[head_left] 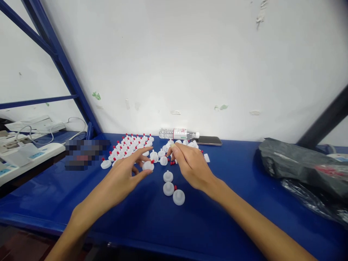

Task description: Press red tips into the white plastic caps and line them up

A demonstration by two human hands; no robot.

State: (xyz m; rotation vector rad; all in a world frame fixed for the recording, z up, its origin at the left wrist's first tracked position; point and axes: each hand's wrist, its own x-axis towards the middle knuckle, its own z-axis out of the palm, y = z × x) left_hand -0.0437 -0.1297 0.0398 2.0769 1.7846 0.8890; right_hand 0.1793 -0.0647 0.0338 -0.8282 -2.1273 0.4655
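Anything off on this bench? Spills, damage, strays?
Minor only. The plastic bottle lies on its side near the wall, cap on, no visible spill. One red piece sits by the front white lids, apart from the red cluster. The wall has torn scraps stuck to it.

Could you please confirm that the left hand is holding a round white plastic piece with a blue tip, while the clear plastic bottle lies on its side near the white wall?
Not quite: the head view shows that the tip on the round white plastic piece in the left hand is red. The clear plastic bottle does lie on its side near the white wall.
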